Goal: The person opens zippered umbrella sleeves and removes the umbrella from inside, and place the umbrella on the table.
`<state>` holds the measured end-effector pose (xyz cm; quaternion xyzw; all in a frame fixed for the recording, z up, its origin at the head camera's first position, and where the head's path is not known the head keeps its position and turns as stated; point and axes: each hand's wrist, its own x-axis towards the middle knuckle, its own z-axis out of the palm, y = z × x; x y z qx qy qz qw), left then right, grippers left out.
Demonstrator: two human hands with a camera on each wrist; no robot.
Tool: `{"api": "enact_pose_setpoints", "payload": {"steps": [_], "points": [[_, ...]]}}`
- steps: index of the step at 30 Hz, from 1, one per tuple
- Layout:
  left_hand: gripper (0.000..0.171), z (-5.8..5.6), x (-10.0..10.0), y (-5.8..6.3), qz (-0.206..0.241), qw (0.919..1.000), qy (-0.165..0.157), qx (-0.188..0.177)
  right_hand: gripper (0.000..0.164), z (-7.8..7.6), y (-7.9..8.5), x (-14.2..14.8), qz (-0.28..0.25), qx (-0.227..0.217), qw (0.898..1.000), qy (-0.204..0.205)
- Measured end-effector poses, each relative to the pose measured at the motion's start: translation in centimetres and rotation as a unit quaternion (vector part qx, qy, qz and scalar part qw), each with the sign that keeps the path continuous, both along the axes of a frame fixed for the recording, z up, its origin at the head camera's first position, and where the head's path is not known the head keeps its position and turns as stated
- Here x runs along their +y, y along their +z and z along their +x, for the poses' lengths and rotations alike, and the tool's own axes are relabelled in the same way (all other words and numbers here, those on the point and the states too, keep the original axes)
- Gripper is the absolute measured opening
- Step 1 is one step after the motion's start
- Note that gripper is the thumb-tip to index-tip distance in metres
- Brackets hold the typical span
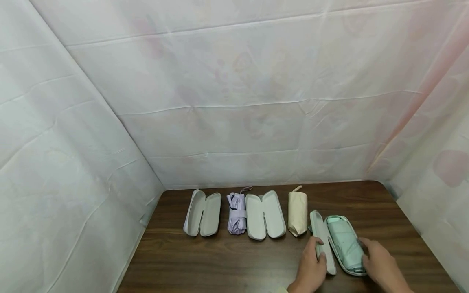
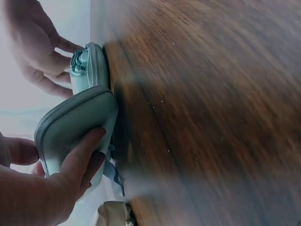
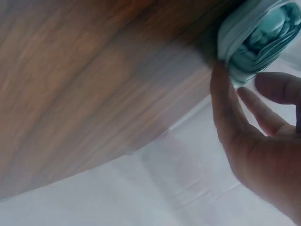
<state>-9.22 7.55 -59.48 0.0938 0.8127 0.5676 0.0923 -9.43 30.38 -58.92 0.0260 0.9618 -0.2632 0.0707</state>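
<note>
A mint-green zip case (image 1: 323, 240) lies spread at the table's right front, its two halves side by side. My left hand (image 1: 312, 264) grips the left half, thumb on one side and fingers on the other, as the left wrist view also shows. In the right half lies a folded mint-green umbrella (image 1: 346, 243). At that half's right edge is my right hand (image 1: 381, 260), its fingers touching the case's side. The right wrist view shows these fingers (image 3: 225, 101) loosely extended beside the rolled fabric.
Left of the green case stand a cream pouch-like roll (image 1: 298, 211), an opened white case (image 1: 274, 213), a folded lavender umbrella (image 1: 237, 215) and another opened pale case (image 1: 211, 215). The brown wooden table (image 1: 220, 264) meets pale cloth walls (image 1: 227, 134) behind and at both sides.
</note>
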Motion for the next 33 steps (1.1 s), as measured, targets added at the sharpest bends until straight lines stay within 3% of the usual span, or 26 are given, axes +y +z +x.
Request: {"api": "enact_pose_setpoints", "payload": {"steps": [5, 9, 17, 33], "points": [[0.026, -0.1, -0.1, 0.1, 0.012, 0.9995, 0.017, -0.023, 0.065, 0.3, 0.1, -1.6, 0.023, 0.015, 0.999, 0.016], [0.026, -0.1, -0.3, -0.1, 0.015, 0.9995, 0.023, -0.016, 0.084, 0.4, -0.2, -2.4, 0.046, 0.014, 0.999, 0.024], [0.026, -0.1, -0.5, -0.4, 0.023, 0.9993, 0.027, -0.013, 0.084, 0.3, -0.6, -3.7, 0.076, 0.02, 0.997, 0.013], [0.026, -0.1, -0.4, -0.6, 0.028, 0.9993, 0.017, -0.017, 0.082, 0.0, -0.2, -5.5, 0.075, 0.019, 0.997, -0.019]]}}
